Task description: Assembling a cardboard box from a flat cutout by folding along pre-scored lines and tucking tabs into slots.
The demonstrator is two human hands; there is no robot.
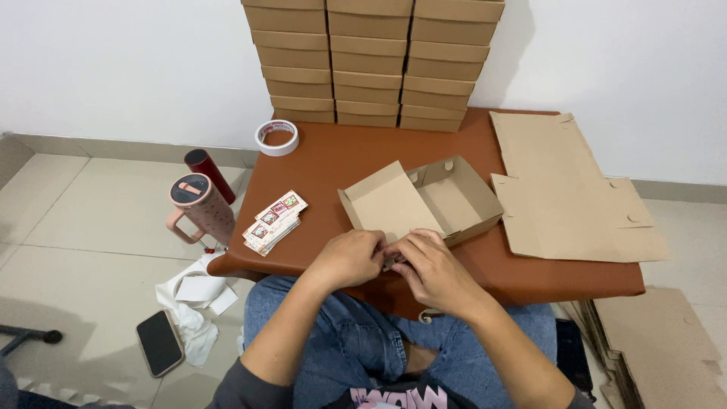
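A half-folded brown cardboard box [424, 201] lies open on the brown low table [333, 159] in front of me. My left hand [350, 257] and my right hand [432, 269] meet at the box's near edge, fingers pinching the front flap together. The flap itself is mostly hidden under my fingers. A small stack of printed stickers [274, 222] lies to the left of the box, close to my left hand.
Flat cardboard sheets [564, 189] lie on the table's right side, more [655, 341] on the floor at right. Stacks of finished boxes [371, 60] stand against the wall. A tape roll [277, 137], pink tumbler [198, 206], red bottle [207, 170], phone [160, 342] and white papers [193, 299] sit left.
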